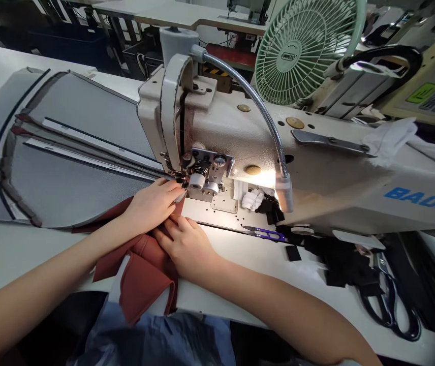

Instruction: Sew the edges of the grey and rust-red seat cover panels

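A sewing machine (236, 132) stands across the table, its lamp lighting the bed. My left hand (154, 203) lies with its fingertips close to the needle area, on the edge of red-brown fabric (147, 277). Just below it, my right hand (187, 246) has its fingers curled on the same fabric, which bunches and folds over the table's front edge. A large grey panel (88, 101) with dark-edged white strips joins the work and spreads out to the left. The fabric under the fingers and the needle tip are hidden.
Purple thread snips (267, 234) lie on the machine bed's front edge. Black fabric scraps (350, 269) and large scissors (391, 305) are at the right. A green fan (297, 51) stands behind the machine. A flexible lamp neck (255, 96) arches over the machine head.
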Action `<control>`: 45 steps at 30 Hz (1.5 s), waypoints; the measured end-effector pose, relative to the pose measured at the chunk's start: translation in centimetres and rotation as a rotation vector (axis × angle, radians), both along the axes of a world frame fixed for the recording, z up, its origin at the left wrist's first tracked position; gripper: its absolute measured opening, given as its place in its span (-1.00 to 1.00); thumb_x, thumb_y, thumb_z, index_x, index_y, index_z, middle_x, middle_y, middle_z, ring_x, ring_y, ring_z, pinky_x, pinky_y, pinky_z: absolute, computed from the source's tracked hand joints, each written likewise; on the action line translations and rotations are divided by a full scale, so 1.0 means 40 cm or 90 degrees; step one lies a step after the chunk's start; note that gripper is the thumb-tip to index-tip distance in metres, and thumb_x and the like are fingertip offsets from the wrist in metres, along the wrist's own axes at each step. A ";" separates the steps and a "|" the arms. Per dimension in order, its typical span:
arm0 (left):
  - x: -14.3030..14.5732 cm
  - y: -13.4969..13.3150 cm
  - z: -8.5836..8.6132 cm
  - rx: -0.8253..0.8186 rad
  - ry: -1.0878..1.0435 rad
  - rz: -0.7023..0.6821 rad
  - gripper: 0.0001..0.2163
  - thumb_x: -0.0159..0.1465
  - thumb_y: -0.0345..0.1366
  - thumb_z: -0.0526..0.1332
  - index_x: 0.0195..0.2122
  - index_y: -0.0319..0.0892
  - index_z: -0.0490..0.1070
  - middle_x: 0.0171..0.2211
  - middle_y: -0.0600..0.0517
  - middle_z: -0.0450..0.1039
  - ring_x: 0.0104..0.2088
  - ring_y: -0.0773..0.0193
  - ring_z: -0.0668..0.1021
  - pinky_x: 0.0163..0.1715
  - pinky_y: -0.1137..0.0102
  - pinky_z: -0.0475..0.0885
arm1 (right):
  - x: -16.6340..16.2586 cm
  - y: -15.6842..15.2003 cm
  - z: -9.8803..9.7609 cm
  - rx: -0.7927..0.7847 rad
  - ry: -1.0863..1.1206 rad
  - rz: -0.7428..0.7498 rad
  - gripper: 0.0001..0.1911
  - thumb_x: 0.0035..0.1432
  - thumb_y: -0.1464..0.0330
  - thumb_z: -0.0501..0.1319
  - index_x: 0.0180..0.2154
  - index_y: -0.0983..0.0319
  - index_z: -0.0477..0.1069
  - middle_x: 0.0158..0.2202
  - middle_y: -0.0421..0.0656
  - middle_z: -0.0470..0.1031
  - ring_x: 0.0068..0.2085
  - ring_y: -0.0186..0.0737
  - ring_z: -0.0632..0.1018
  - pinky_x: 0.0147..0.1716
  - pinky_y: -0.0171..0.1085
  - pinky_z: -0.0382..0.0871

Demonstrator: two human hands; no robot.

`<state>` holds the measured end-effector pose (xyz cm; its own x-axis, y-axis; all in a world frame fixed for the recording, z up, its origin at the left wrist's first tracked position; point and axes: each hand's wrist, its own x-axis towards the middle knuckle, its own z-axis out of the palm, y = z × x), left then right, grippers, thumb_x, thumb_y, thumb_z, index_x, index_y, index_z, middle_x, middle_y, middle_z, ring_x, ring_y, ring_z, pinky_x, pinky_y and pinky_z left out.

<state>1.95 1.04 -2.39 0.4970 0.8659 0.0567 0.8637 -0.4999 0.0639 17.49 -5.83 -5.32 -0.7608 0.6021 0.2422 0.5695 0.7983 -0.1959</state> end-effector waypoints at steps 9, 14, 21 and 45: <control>-0.003 -0.003 0.000 0.006 0.001 -0.002 -0.71 0.26 -0.48 0.12 -0.05 -0.15 0.50 -0.09 -0.09 0.51 -0.03 0.02 0.46 -0.07 0.20 0.46 | 0.001 0.002 0.002 0.000 -0.009 0.009 -0.61 0.32 0.40 0.11 0.14 0.35 0.36 0.06 0.16 0.45 0.05 0.01 0.36 -0.06 -0.10 0.34; 0.002 -0.007 0.005 -0.001 0.023 -0.006 -0.60 0.29 -0.46 0.12 0.15 -0.18 0.42 -0.04 -0.11 0.51 -0.02 0.02 0.47 -0.02 0.19 0.45 | 0.003 0.002 0.004 -0.008 -0.014 0.010 -0.62 0.31 0.40 0.12 0.13 0.35 0.37 0.06 0.15 0.44 0.05 0.01 0.36 -0.05 -0.09 0.33; 0.009 0.003 0.017 -0.026 0.066 -0.020 -0.61 0.26 -0.48 0.13 0.10 -0.16 0.46 -0.07 -0.12 0.52 -0.01 0.01 0.48 -0.04 0.22 0.45 | 0.001 0.002 -0.002 0.006 -0.008 0.004 -0.60 0.32 0.39 0.09 0.16 0.33 0.36 0.07 0.12 0.44 0.05 0.01 0.37 -0.05 -0.10 0.35; -0.009 0.053 0.062 -0.127 -0.007 -0.071 -0.73 0.26 -0.37 0.09 -0.30 -0.09 0.63 -0.25 0.00 0.61 -0.19 0.11 0.55 -0.16 0.28 0.38 | -0.002 0.050 0.003 0.044 -0.092 -0.059 -0.62 0.42 0.45 0.01 0.18 0.38 0.37 0.20 0.07 0.42 0.23 -0.01 0.42 -0.13 -0.15 0.46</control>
<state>1.59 3.16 0.07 0.5902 0.8004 -0.1045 0.8028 -0.5685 0.1800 17.39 -3.82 -5.18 -0.7324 0.6574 0.1776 0.6599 0.7495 -0.0528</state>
